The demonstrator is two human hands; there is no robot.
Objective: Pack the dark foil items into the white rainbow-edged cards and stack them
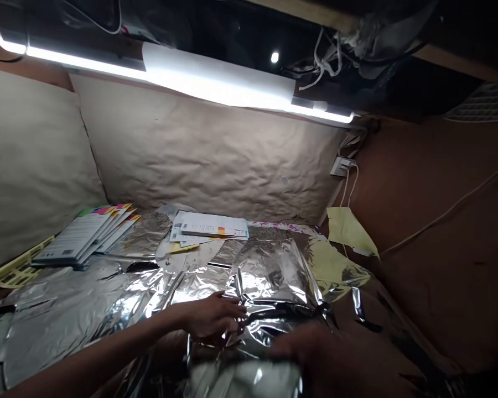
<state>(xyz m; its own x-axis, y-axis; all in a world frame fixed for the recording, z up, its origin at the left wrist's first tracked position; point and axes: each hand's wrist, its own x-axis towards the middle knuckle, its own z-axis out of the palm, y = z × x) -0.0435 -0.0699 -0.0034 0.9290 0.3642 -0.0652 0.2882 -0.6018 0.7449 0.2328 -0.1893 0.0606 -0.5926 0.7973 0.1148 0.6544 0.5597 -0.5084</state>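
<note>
Silvery foil [269, 271] covers much of the surface in front of me and shines under the light. My left hand [213, 317] rests palm down on the foil near the middle, its fingers apart and pointing right. My right hand [302, 345] is a dark, motion-smeared shape at the lower right, and its fingers cannot be made out. Just left of and below it, at the bottom edge, is a blurred pale object [247, 378] with a shiny right edge. Whether my right hand touches this object is unclear.
Booklets with coloured edges [77, 237] lie fanned at the left, over a yellow perforated tray [22, 265]. More booklets [209, 225] lie at the back. Yellow sheeting [336, 265] and a socket with cables [342, 166] are at the right. A lit tube [219, 88] hangs above.
</note>
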